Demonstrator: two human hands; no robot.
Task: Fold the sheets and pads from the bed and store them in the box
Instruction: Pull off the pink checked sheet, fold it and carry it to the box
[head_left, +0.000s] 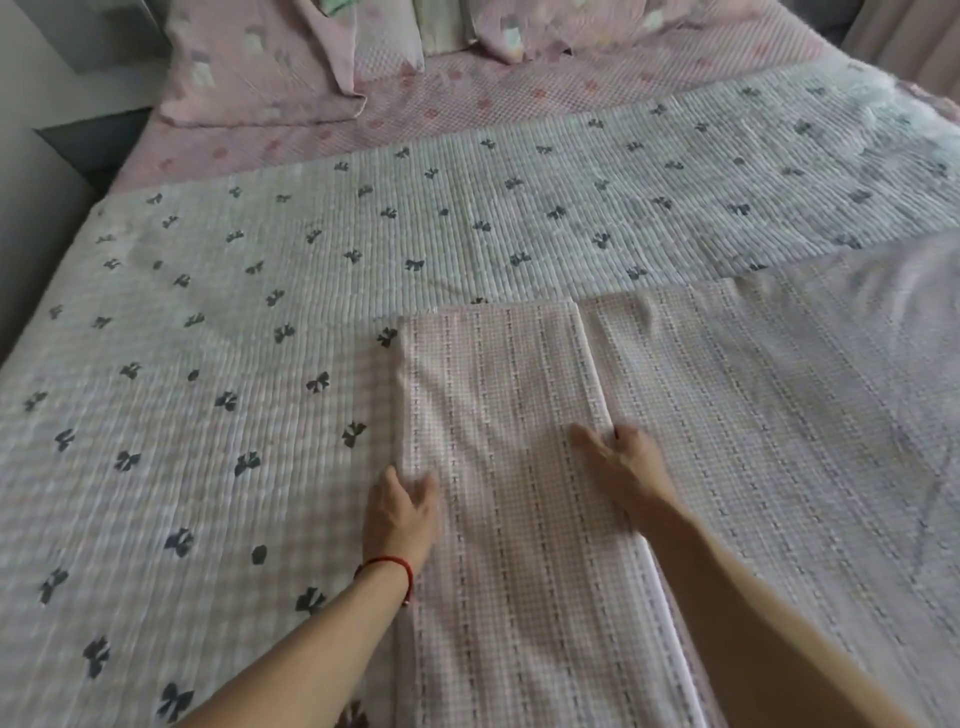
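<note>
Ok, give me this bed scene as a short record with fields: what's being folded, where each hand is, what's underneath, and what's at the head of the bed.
item being folded: pink checked sheet, laid in a long folded strip
left hand: flat on the strip's left edge, red string on the wrist
right hand: fingers on the strip's right folded edge
underneath: white pad with dark bows spread over the bed
head of bed: pink pillows
box: not in view
</note>
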